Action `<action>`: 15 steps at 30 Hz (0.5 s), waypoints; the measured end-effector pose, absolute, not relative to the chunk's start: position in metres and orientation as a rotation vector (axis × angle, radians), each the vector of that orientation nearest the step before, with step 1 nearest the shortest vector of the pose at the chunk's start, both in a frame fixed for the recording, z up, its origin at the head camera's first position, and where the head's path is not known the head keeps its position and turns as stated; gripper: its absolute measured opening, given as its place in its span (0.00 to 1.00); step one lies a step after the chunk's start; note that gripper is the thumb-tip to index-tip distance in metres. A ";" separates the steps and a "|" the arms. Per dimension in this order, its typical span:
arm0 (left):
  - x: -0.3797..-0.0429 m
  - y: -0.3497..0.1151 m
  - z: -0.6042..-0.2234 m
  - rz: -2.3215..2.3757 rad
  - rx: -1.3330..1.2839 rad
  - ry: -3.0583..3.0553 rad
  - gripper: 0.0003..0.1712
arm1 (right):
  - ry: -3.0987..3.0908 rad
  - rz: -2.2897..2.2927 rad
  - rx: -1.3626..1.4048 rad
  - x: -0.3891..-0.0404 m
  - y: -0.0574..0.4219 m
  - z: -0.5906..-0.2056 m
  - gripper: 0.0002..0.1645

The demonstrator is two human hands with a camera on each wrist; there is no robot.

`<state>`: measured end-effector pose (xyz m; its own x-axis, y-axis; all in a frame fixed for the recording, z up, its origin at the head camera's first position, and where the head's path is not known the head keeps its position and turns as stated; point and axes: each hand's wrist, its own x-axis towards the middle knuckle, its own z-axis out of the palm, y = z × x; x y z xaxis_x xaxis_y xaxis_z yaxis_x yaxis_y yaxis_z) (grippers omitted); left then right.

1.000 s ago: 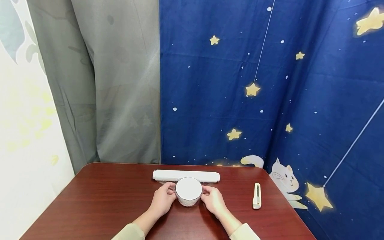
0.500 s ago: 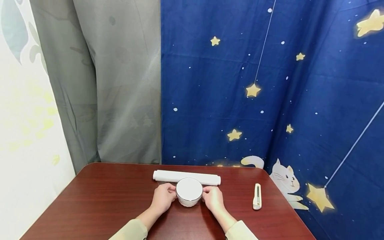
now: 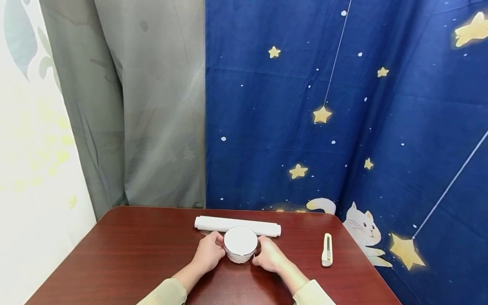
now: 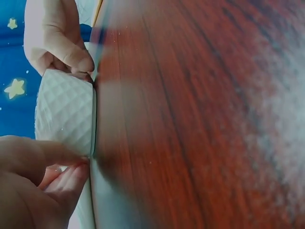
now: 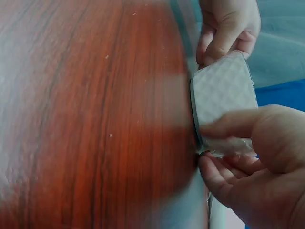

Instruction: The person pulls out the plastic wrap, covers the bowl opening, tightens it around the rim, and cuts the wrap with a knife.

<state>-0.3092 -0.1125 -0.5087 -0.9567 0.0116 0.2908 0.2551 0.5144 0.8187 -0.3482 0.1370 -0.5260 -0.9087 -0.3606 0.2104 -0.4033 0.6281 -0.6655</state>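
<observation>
A small white bowl [image 3: 238, 256] with a quilted wall and a thin dark rim stands between both hands, wide end up in the head view. Clear plastic wrap [image 5: 224, 147] clings, creased, to its wall. My left hand [image 3: 208, 251] is at the bowl's left side. In the left wrist view, its thumb and fingertips [image 4: 78, 168] pinch together at the wrap's edge by the rim. My right hand [image 3: 270, 254] holds the bowl's right side. Its thumb [image 5: 228, 124] lies across the wall, and the fingers curl in at the edge.
Just behind the bowl, a white roll [image 3: 237, 225] lies across the dark red-brown table [image 3: 145, 241]. A white utility knife [image 3: 326, 250] rests toward the right edge. Grey and blue star-patterned curtains [image 3: 267, 106] hang beyond the table.
My right hand has shifted its grip: the thumb now stands apart from the fingers against the bowl. The roll's right end has moved slightly nearer. Bowl and left hand stay nearly in place.
</observation>
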 end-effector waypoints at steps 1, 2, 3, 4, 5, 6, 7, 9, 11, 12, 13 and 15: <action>-0.309 -0.112 -0.509 -1.427 -0.243 -2.523 0.18 | -2.790 1.081 0.697 -0.354 0.138 -0.533 0.27; -0.309 -0.112 -0.510 -1.433 -0.261 -2.538 0.19 | -2.804 1.011 0.703 -0.362 0.139 -0.540 0.29; -0.309 -0.112 -0.510 -1.428 -0.280 -2.552 0.21 | -2.811 0.960 0.705 -0.369 0.140 -0.548 0.30; -0.309 -0.111 -0.509 -1.421 -0.294 -2.560 0.22 | -2.817 0.926 0.694 -0.375 0.141 -0.555 0.31; -0.309 -0.111 -0.509 -1.413 -0.303 -2.566 0.23 | -2.832 0.914 0.666 -0.380 0.141 -0.559 0.31; -0.309 -0.110 -0.509 -1.401 -0.304 -2.572 0.23 | -2.842 0.919 0.633 -0.383 0.140 -0.562 0.30; -0.309 -0.110 -0.509 -1.386 -0.300 -2.576 0.23 | -2.848 0.900 0.601 -0.387 0.140 -0.567 0.29; -0.309 -0.109 -0.507 -1.350 -0.294 -2.567 0.21 | -2.856 0.873 0.540 -0.392 0.138 -0.571 0.28; -0.309 -0.109 -0.506 -1.321 -0.278 -2.548 0.19 | -2.844 0.827 0.514 -0.394 0.136 -0.572 0.28; -0.309 -0.109 -0.507 -1.307 -0.270 -2.537 0.18 | -2.839 0.803 0.509 -0.395 0.135 -0.573 0.28; -0.310 -0.110 -0.508 -1.294 -0.263 -2.522 0.17 | -2.832 0.776 0.508 -0.395 0.134 -0.573 0.28; -0.313 -0.110 -0.515 -1.278 -0.251 -2.469 0.15 | -2.817 0.731 0.528 -0.395 0.133 -0.573 0.28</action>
<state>-0.3134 -0.1100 -0.5146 -0.9237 -0.0028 0.3832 0.3112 0.5780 0.7544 -0.3955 0.1330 -0.5729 -0.9199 -0.2920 0.2618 -0.3825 0.8155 -0.4344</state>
